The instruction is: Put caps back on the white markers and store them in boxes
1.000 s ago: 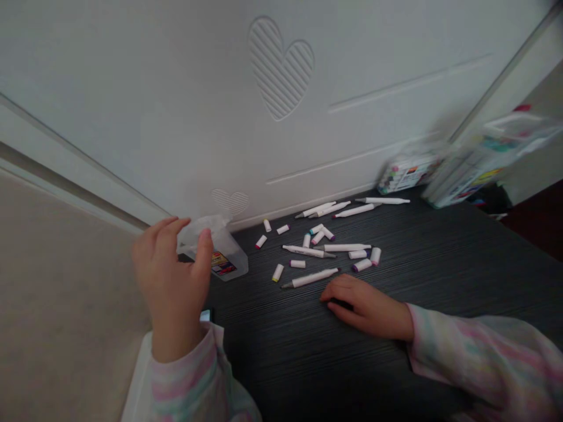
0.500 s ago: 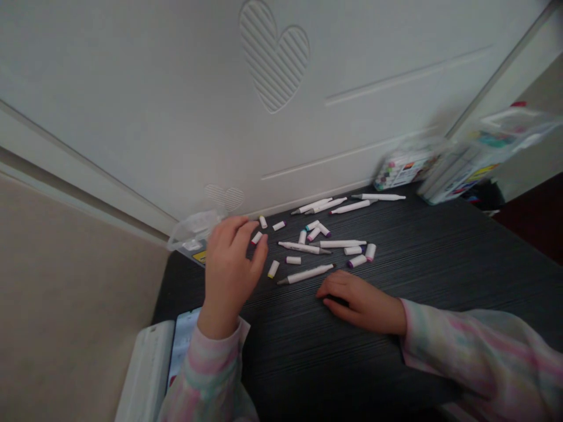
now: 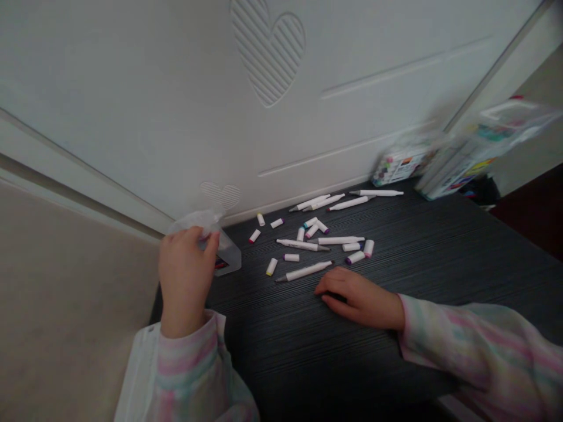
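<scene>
My left hand [image 3: 185, 275] is at the clear plastic case [image 3: 229, 255] on the left of the dark table, its fingers curled over the upper edge and its thumb close by. The hand covers much of the case. My right hand [image 3: 354, 296] rests on the tabletop, loosely bent, thumb apart from the fingers, with nothing visible in it. Just beyond its fingertips lies an uncapped white marker [image 3: 305, 271]. Another marker [image 3: 303, 245] lies farther back. Loose white caps with coloured ends are scattered around, among them a yellow-ended cap [image 3: 271, 267] and a red-ended cap [image 3: 254, 236].
Several more markers [image 3: 349, 203] lie along the back by the white panel [image 3: 176, 105]. Two clear packs, a small marker pack [image 3: 402, 167] and a taller case [image 3: 457, 170], stand at the right rear. A white object [image 3: 138, 369] sits at the lower left.
My left hand has moved left from above the caps to the plastic case, whose right side now shows. My right hand has stayed in place. The view has shifted slightly.
</scene>
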`<state>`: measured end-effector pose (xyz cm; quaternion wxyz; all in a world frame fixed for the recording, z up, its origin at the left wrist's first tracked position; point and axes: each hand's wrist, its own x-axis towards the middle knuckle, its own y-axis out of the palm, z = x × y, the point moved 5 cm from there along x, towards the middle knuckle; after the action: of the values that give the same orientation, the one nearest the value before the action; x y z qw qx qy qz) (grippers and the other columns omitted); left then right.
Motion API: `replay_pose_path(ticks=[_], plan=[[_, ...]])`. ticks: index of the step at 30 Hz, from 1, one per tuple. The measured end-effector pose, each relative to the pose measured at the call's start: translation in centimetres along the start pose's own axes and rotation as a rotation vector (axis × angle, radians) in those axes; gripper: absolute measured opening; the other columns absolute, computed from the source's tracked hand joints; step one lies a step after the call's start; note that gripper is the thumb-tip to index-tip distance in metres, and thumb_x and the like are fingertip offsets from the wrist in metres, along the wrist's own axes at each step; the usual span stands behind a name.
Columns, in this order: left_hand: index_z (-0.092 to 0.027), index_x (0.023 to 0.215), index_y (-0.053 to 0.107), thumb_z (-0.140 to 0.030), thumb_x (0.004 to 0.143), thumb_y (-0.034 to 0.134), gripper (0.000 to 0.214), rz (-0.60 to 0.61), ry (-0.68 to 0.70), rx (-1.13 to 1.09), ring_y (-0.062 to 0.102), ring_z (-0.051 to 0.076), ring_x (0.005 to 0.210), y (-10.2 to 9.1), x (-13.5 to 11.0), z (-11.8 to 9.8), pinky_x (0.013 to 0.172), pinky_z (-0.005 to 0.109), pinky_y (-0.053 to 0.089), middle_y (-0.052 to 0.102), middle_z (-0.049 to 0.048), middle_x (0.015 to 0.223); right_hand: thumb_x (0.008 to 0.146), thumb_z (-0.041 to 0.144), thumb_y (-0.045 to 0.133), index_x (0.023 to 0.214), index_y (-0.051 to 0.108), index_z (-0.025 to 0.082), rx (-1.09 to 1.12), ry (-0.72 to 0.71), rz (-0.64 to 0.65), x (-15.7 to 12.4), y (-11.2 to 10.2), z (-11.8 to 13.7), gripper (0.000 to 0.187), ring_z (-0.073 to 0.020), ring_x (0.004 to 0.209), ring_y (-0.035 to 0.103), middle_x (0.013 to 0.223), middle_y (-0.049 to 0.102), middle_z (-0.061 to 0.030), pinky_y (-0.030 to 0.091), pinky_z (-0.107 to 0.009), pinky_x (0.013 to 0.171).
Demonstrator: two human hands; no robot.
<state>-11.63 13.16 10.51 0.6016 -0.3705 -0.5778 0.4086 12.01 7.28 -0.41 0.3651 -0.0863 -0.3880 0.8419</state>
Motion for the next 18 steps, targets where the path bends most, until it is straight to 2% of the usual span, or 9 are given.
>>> replay_pose_path(ticks=[4,11,18], plan=[[-0.021,0.068,0.054,-0.040,0.082,0.042,0.026,-0.004,-0.002,-0.036,0.055,0.027,0.081,-0.2,0.0,0.7,0.069,0.037,0.043,0.061,0.0082,0.073,0.084,0.017,0.046,0.096,0.058,0.017,-0.005,0.000,-0.008,0.0,0.0,0.0,0.017,-0.0172,0.087,0.056,0.089,0.063,-0.0064,0.043,-0.034,0.081],[-0.020,0.072,0.056,-0.042,0.083,0.044,0.027,-0.029,-0.035,-0.043,0.055,0.028,0.088,-0.5,-0.2,1.2,0.074,0.039,0.044,0.063,0.0092,0.081,0.084,0.016,0.046,0.096,0.058,0.016,-0.014,0.006,-0.002,0.0,0.0,0.0,0.017,-0.0173,0.086,0.056,0.089,0.063,-0.0060,0.043,-0.034,0.081],[-0.017,0.078,0.060,-0.042,0.083,0.045,0.030,-0.236,-0.047,-0.066,0.056,0.027,0.091,-2.2,-0.6,0.9,0.081,0.041,0.044,0.064,0.0106,0.084,0.084,0.017,0.046,0.096,0.058,0.015,-0.006,0.011,0.012,0.0,0.1,0.0,0.017,-0.0171,0.087,0.056,0.090,0.063,-0.0065,0.043,-0.034,0.082]])
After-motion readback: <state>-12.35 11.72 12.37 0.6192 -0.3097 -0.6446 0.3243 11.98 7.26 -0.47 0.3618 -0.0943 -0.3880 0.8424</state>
